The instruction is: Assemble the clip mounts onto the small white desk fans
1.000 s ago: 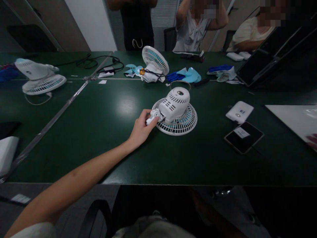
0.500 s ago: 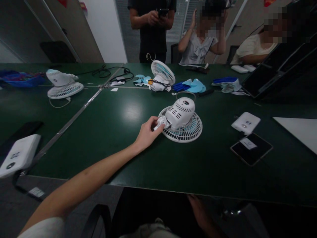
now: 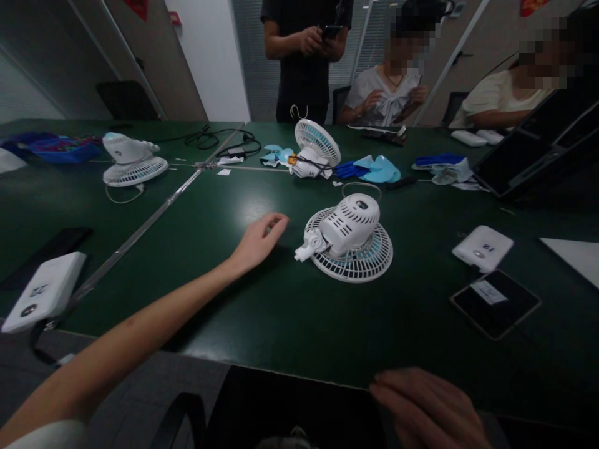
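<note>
A white fan head [image 3: 353,218] lies on the green table [image 3: 224,324] with its round grille down and its motor housing up. Its pivot bracket [image 3: 311,243] sticks out toward the left. My left hand [image 3: 259,243] is apart from the fan, just left of the bracket, with loosely curved fingers and nothing in them. At the table's front edge is my right hand [image 3: 428,405], slightly blurred, its fingers stretched out and holding nothing.
Two more fans, one at the left [image 3: 133,159] and one at the back [image 3: 313,149], lie with blue blades [image 3: 379,168] nearby. White power banks [image 3: 484,247] and a dark phone [image 3: 496,305] lie at the sides. People [image 3: 304,68] are across the table.
My left hand has let go of the fan's bracket and drawn back to the left. My right hand has risen from below the table edge. The seated person opposite has lowered both hands.
</note>
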`<state>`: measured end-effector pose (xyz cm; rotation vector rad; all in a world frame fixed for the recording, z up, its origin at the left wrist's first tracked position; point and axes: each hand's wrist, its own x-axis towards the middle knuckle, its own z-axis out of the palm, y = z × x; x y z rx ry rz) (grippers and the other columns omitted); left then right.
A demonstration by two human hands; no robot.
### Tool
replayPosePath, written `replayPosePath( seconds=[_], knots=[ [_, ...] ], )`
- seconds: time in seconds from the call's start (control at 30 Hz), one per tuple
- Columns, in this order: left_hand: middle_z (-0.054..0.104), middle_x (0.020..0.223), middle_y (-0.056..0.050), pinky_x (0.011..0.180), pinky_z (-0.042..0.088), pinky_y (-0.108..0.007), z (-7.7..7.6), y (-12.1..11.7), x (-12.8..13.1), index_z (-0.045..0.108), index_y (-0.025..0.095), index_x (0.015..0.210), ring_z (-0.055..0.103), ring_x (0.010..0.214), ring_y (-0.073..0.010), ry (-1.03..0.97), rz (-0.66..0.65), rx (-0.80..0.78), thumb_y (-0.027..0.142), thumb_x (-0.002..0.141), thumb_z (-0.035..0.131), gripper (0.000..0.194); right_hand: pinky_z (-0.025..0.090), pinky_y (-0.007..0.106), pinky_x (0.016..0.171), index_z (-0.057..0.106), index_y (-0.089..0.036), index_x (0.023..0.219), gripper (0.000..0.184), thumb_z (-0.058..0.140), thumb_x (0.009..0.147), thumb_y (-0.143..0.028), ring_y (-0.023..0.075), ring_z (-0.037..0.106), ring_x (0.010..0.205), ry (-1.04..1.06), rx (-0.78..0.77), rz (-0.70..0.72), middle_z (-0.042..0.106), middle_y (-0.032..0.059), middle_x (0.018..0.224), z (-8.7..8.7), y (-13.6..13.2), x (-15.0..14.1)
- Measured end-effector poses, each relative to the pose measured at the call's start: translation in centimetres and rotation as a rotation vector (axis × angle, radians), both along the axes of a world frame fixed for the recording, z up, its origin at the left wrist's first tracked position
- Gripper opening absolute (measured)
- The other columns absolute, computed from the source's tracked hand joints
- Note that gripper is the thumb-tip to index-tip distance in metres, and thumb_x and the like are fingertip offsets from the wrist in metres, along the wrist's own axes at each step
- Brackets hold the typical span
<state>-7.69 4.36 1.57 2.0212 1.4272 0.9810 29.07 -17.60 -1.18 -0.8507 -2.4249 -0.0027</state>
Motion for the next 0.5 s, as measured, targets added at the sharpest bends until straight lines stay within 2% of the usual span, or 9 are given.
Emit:
replayPosePath(
  seconds=[0.07, 0.13, 0.23, 0.27, 0.33, 0.37, 0.4, 0.5],
  knots=[
    [0.068, 0.116, -0.004, 0.093, 0.046, -0.032, 1.4, 2.0, -5.3, 0.069, 0.017, 0.118, 0.058, 0.102, -0.0192, 0.214, 0.319, 0.096, 0.032, 0.099, 0.059, 0.026, 0.062, 0.027, 0.083, 0.072, -0.019, 0.116, 0.028, 0.050, 0.098, -0.016, 0.0183, 0.076, 0.095, 0.043, 0.011, -0.029, 0.078, 0.0073, 0.108, 1.3, 3.3, -0.8],
    [0.059, 0.130, -0.010, 0.108, 0.036, -0.041, 3.3, 3.5, -11.5, 0.061, 0.007, 0.126, 0.047, 0.121, -0.0245, 0.239, 0.549, 0.136, 0.026, 0.096, 0.060, 0.036, 0.061, 0.027, 0.084, 0.072, -0.019, 0.117, 0.030, 0.050, 0.097, -0.014, 0.0172, 0.075, 0.095, -0.012, 0.020, -0.018, 0.077, 0.0071, 0.108, 1.8, 6.1, -1.7],
    [0.050, 0.133, -0.017, 0.110, 0.028, -0.058, 6.2, 4.7, -21.0, 0.047, -0.005, 0.129, 0.030, 0.132, -0.0333, 0.225, 0.844, 0.148, 0.032, 0.092, 0.063, 0.054, 0.060, 0.027, 0.080, 0.073, -0.020, 0.111, 0.029, 0.048, 0.098, -0.014, 0.0156, 0.075, 0.088, -0.056, 0.068, 0.025, 0.078, 0.0049, 0.100, 1.7, 8.9, -2.5],
    [0.050, 0.130, -0.018, 0.108, 0.029, -0.061, 6.9, 5.0, -23.9, 0.048, -0.005, 0.123, 0.027, 0.132, -0.0361, 0.225, 0.935, 0.119, 0.038, 0.088, 0.069, 0.059, 0.059, 0.026, 0.078, 0.073, -0.019, 0.108, 0.028, 0.047, 0.098, -0.014, 0.0150, 0.075, 0.085, -0.041, 0.056, 0.034, 0.078, 0.0047, 0.097, 1.6, 9.5, -2.6],
    [0.053, 0.124, -0.018, 0.102, 0.036, -0.062, 7.7, 5.8, -28.9, 0.052, 0.002, 0.104, 0.030, 0.132, -0.0387, 0.288, 1.126, -0.071, 0.051, 0.080, 0.073, 0.058, 0.058, 0.023, 0.072, 0.072, -0.019, 0.104, 0.027, 0.046, 0.097, -0.014, 0.0132, 0.074, 0.080, 0.016, 0.009, 0.020, 0.077, 0.0047, 0.094, 1.4, 10.1, -2.4],
    [0.054, 0.121, -0.019, 0.099, 0.037, -0.064, 7.8, 6.4, -30.9, 0.051, 0.006, 0.095, 0.033, 0.131, -0.0407, 0.324, 1.145, -0.128, 0.055, 0.078, 0.071, 0.055, 0.057, 0.023, 0.070, 0.071, -0.019, 0.103, 0.027, 0.046, 0.097, -0.013, 0.0129, 0.073, 0.079, 0.038, -0.002, 0.010, 0.077, 0.0051, 0.094, 1.3, 10.2, -2.3],
    [0.057, 0.114, -0.019, 0.098, 0.038, -0.065, 7.8, 7.0, -32.5, 0.050, 0.009, 0.087, 0.035, 0.129, -0.0418, 0.380, 1.088, -0.166, 0.060, 0.075, 0.071, 0.056, 0.056, 0.022, 0.068, 0.071, -0.019, 0.103, 0.027, 0.046, 0.096, -0.013, 0.0127, 0.073, 0.077, 0.050, -0.010, 0.002, 0.077, 0.0052, 0.093, 1.3, 10.2, -2.2],
    [0.056, 0.076, -0.009, 0.094, 0.041, -0.066, 7.1, 9.1, -34.8, 0.044, 0.017, 0.070, 0.048, 0.117, -0.0413, 0.579, 0.782, -0.131, 0.073, 0.073, 0.061, 0.059, 0.055, 0.023, 0.067, 0.070, -0.019, 0.104, 0.027, 0.045, 0.095, -0.013, 0.0130, 0.073, 0.076, 0.054, -0.058, -0.013, 0.076, 0.0049, 0.093, 1.2, 10.2, -2.1]
  ],
)
